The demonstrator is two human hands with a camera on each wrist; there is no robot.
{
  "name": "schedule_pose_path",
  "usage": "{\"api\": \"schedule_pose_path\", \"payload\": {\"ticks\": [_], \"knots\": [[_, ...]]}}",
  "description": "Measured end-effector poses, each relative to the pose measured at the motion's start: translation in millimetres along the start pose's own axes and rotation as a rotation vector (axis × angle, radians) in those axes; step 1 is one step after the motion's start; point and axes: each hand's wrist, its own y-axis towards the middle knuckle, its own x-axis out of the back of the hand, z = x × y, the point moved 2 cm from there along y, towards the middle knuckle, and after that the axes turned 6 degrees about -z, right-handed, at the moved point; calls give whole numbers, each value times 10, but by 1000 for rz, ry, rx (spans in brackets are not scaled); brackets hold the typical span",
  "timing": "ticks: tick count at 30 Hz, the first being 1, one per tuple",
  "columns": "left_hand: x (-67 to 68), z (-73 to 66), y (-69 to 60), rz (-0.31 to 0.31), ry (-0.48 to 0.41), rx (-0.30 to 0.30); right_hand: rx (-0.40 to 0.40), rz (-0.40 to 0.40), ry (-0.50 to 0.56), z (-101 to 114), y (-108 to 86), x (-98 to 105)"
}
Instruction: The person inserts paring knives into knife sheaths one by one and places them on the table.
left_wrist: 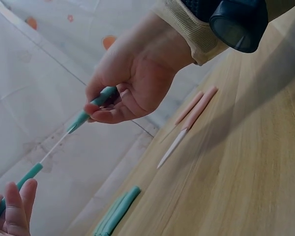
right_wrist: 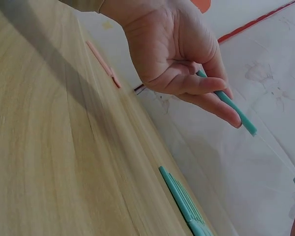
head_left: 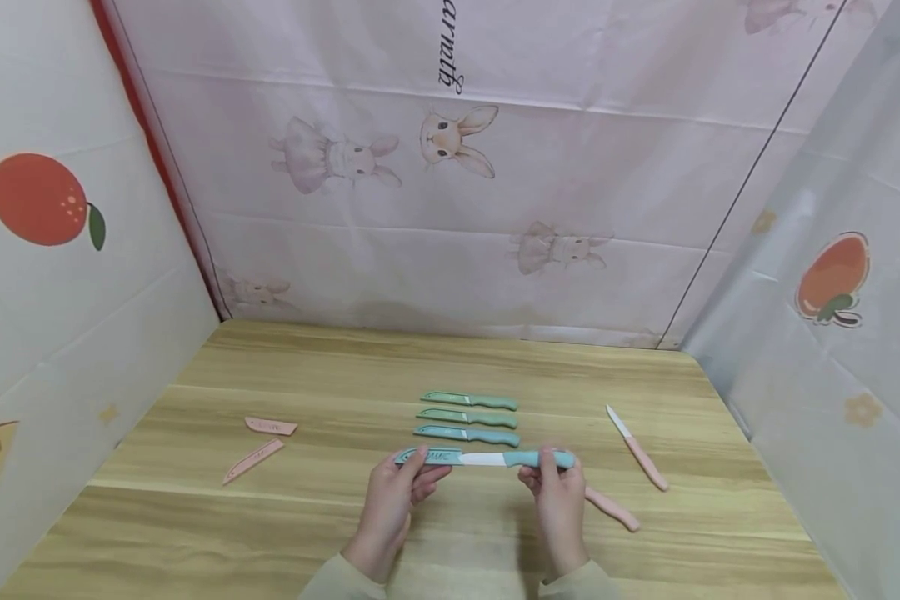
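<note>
In the head view my left hand [head_left: 392,496] pinches a teal knife sheath [head_left: 442,457] between thumb and fingers. My right hand [head_left: 558,504] grips the teal handle of a paring knife [head_left: 525,459], level with the sheath. A stretch of its white blade [head_left: 483,459] shows between sheath and handle; the tip end is hidden at the sheath. The left wrist view looks across to the right hand [left_wrist: 137,73] on the handle. The right wrist view shows the left hand [right_wrist: 172,54] holding the sheath [right_wrist: 238,115].
Beyond the hands lie a sheathed blue knife [head_left: 491,437] and two sheathed green knives [head_left: 491,419]. At left lie two pink sheaths [head_left: 273,427]. An unsheathed pink knife [head_left: 645,462] and another pink-handled knife [head_left: 613,508] lie at right. Printed curtains [head_left: 390,275] border the wooden table [head_left: 195,533].
</note>
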Motion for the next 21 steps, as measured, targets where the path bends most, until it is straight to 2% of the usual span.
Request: {"api": "schedule_pose_path", "payload": {"ticks": [5, 21], "knots": [[-8, 8, -2, -3, -2, 3, -22, -1, -22, -8, -9, -17], [-19, 57, -30, -32, -17, -2, -20, -1, -20, -49, -56, -66]]}}
